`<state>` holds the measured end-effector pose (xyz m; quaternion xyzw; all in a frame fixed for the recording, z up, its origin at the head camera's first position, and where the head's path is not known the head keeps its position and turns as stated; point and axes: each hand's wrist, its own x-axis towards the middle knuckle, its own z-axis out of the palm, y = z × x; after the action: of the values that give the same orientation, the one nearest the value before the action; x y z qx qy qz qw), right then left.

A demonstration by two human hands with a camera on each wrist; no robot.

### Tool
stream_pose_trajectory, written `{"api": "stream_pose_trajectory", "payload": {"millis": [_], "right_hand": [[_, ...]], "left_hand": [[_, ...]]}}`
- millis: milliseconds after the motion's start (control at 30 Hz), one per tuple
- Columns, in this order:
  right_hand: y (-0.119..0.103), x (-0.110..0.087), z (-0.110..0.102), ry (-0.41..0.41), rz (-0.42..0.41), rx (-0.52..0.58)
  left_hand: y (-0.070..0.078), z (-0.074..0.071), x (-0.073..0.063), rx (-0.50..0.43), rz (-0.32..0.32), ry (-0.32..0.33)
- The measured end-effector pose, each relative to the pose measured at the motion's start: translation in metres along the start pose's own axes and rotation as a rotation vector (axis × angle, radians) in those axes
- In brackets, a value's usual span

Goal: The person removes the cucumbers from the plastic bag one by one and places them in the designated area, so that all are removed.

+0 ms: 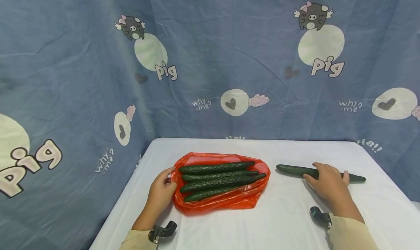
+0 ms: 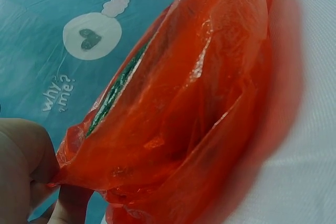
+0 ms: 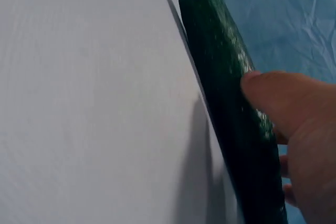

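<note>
A red plastic bag (image 1: 229, 204) lies on the white table with its mouth spread, and several dark green cucumbers (image 1: 218, 168) lie side by side in it. At its left end my left hand (image 1: 160, 191) pinches the edge of the bag between thumb and fingers; the left wrist view shows the thin red film (image 2: 157, 145) pulled taut from that pinch. To the right of the bag, my right hand (image 1: 329, 182) grips a single cucumber (image 1: 293, 170) around its middle. In the right wrist view the thumb (image 3: 268, 90) presses its side, and the other fingers are mostly hidden behind it.
The white tabletop (image 1: 282, 221) reaches back to a blue cloth (image 1: 229, 53) printed with pigs and words, which hangs behind and along the left side. A small black device (image 1: 162, 231) is strapped to the left wrist, and another black device (image 1: 319, 216) to the right.
</note>
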<state>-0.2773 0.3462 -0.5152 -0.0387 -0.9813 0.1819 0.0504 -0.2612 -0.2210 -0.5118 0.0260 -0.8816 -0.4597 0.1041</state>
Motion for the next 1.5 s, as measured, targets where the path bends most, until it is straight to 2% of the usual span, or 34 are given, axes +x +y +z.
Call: {"api": "stream_pose_trajectory", "payload": {"millis": [233, 500, 700, 1033, 1267, 1500], "right_hand": [[-0.013, 0.000, 0.007, 0.041, -0.052, 0.020], [-0.041, 0.001, 0.009, 0.141, -0.124, 0.036], [-0.059, 0.001, 0.011, 0.157, -0.179, 0.038], [-0.094, -0.005, 0.023, 0.230, -0.335, -0.026], [-0.116, -0.009, 0.036, 0.195, -0.405, 0.000], [-0.143, -0.016, 0.038, 0.137, -0.415, 0.070]], "left_hand": [[-0.001, 0.002, 0.002, -0.010, 0.011, 0.004], [0.000, 0.003, 0.003, -0.012, 0.021, 0.005], [0.001, 0.003, 0.003, 0.005, 0.026, 0.009], [0.002, 0.003, 0.002, 0.010, 0.013, 0.005], [0.001, 0.003, 0.000, 0.019, 0.004, 0.005], [0.000, 0.002, 0.000, 0.022, 0.008, 0.011]]}}
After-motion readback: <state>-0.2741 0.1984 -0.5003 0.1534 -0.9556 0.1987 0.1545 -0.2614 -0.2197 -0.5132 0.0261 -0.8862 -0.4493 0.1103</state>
